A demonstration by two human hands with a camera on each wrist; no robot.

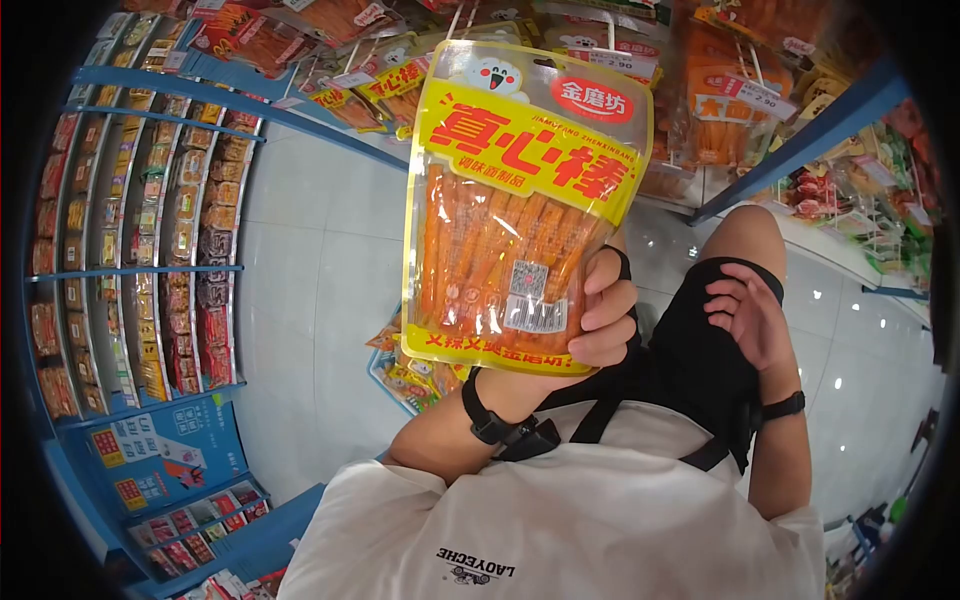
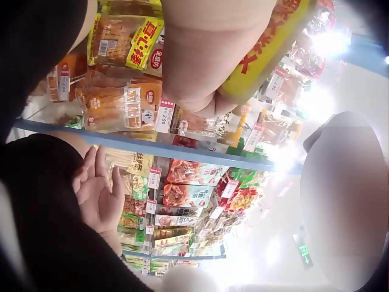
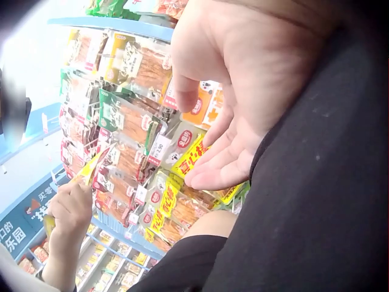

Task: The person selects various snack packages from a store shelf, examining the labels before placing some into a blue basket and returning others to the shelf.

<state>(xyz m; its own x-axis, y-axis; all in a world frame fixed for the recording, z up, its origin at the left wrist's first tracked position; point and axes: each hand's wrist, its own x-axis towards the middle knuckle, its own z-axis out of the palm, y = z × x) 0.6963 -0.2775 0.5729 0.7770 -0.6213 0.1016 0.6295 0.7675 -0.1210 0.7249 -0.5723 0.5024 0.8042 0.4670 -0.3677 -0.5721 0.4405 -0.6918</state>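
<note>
A yellow-edged packet [image 1: 510, 240] of orange snack sticks with red Chinese lettering stands upright before me in the head view. My left hand [image 1: 608, 310] grips its lower right side, fingers curled over the front. The left wrist view shows part of that packet [image 2: 270, 45] beside the hand. Edge-on, the packet [image 3: 91, 167] sticks up from the left hand [image 3: 70, 207] in the right wrist view. My right hand [image 1: 750, 315] lies by the black shorts over my thigh, its fingers loosely bent and nothing in it. Its palm and fingers [image 3: 209, 173] show in the right wrist view.
Hanging snack packets [image 3: 124, 121] with price tags fill the rack ahead. A blue shelf bar [image 1: 800, 150] crosses close to my knee. Shelves of small packs [image 1: 180, 250] stand at left. Several yellow packets [image 1: 425, 380] lie low behind my left forearm, above the tiled floor [image 1: 290, 270].
</note>
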